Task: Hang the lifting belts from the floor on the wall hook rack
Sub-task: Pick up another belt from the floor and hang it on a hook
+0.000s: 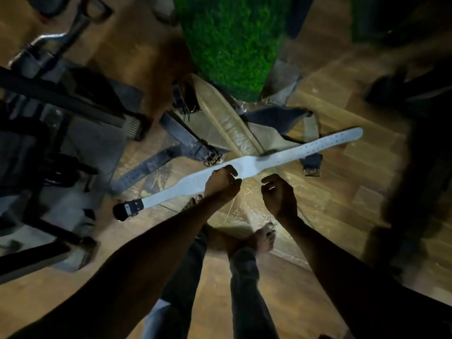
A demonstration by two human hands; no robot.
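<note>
One white belt (247,165) is up off the floor (330,196), gripped at its middle by the left hand (221,179). The right hand (277,192) hangs beside it, loosely curled, holding nothing. At least three more belts, one tan (227,118) and two dark (186,138), lie heaped on the floor beyond.

Two bare forearms, no sleeves reaching as far as the wrists, no watch, band or ring visible on either. Left hand (221,179) and right hand (278,194) ungloved, a small highlight glinting on a fingernail of the right. Below the grip, two legs in dark grey-blue trousers (242,285), the cloth creased and faded paler at the knee. Trouser hems ending above the ankles. Both feet bare, no socks or shoes: right foot (263,238) with toes plainly seen, left foot (194,201) mostly hidden behind the left forearm, only toes showing. Upper arms and torso out of view.
</note>
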